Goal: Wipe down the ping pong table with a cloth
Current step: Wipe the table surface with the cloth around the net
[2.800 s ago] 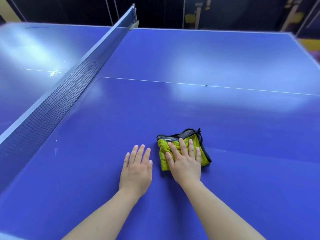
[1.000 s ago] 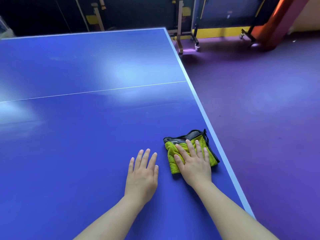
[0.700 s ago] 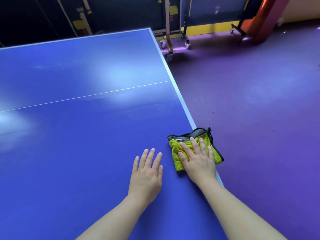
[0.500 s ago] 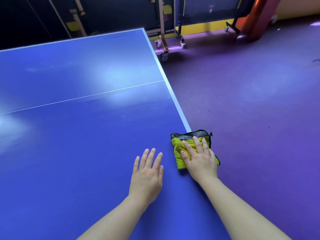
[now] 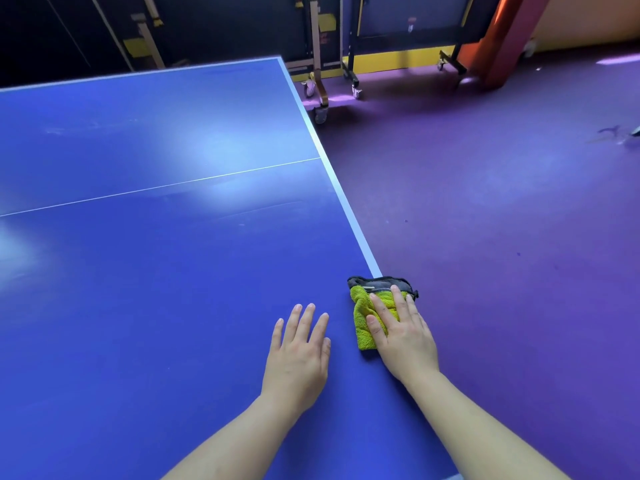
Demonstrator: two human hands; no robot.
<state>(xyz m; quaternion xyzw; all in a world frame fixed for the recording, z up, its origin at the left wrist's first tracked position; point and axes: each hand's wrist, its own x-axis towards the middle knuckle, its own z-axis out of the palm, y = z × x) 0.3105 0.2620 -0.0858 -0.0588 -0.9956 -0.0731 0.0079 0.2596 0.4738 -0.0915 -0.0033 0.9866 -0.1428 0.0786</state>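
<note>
- Head view, looking down on a blue bench (image 5: 145, 278) crossed by a thin white line (image 5: 166, 187) and bordered by a pale edge strip (image 5: 341, 188) on the right.
- Right hand (image 5: 401, 332) flat, palm down, fingers (image 5: 381, 308) spread and pressing on a cloth (image 5: 362, 318); no closed grip around it, just weight from above.
- Cloth folded, yellow-green pile on top, dark grey layer with black trim showing at the far end, past the fingertips.
- Cloth sitting right at the bench's right edge, near the front; far right corner overhanging the edge strip, above the purple floor (image 5: 502, 220).
- Left hand (image 5: 298, 355) released, holding nothing, resting palm down on bare blue surface just beside the cloth, not touching it, fingers slightly apart and pointing away.
- Both forearms bare, reaching in from the bottom of the frame.
- Soft light patches glaring off the blue surface near the white line; faint smears visible there.
- Beyond the bench's far corner: folded tables on wheeled frames (image 5: 322, 81) parked against a dark wall, with yellow parts low down.
- Orange pillar (image 5: 498, 39) standing at the upper right, on the purple floor.
</note>
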